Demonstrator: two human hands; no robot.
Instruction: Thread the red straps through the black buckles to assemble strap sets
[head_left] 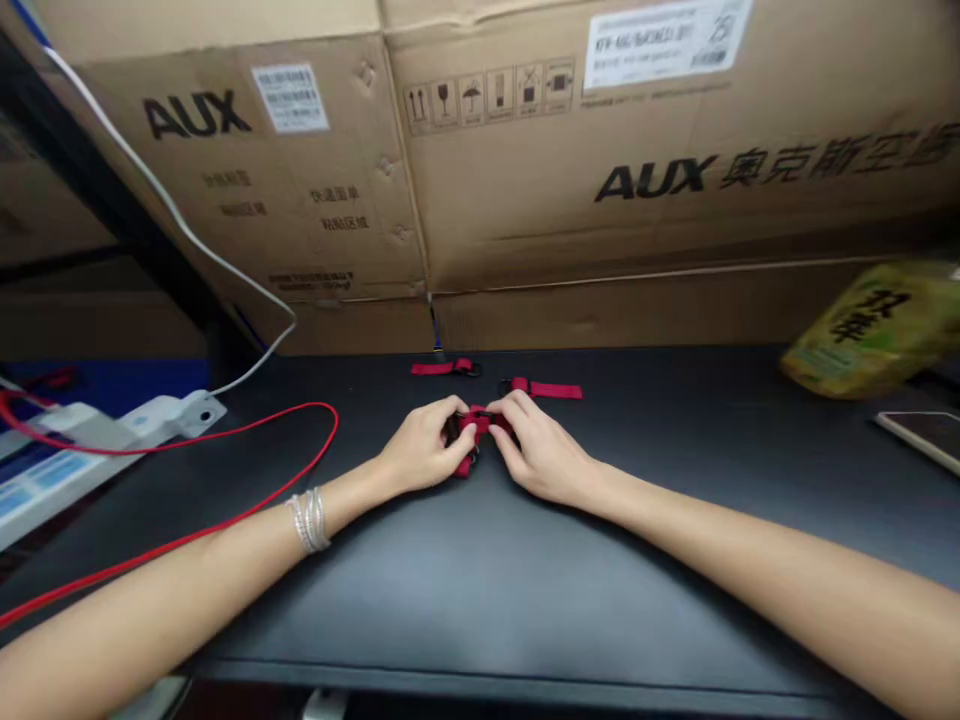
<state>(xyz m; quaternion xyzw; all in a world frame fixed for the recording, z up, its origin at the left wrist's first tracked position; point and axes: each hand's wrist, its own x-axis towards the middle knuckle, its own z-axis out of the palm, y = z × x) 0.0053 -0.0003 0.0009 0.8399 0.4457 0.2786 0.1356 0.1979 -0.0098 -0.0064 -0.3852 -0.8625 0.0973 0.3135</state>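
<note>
Between my hands, low over the dark table, is a red strap (478, 424) with black hardware. My left hand (429, 445) pinches its left side between thumb and fingers, and my right hand (541, 450) grips its right side the same way. The fingers cover much of the strap, so its exact shape is hidden. Just behind the hands lie two more red straps with black rings, one at the back left (433, 369) and one at the back right (555, 390).
Large cardboard boxes (525, 220) stand along the back of the table (480, 600). At the left are a red cable (285, 485), a white cable (172, 200) and a white power strip (161, 415). A yellow-green package (862, 330) and a phone (922, 430) are at the right.
</note>
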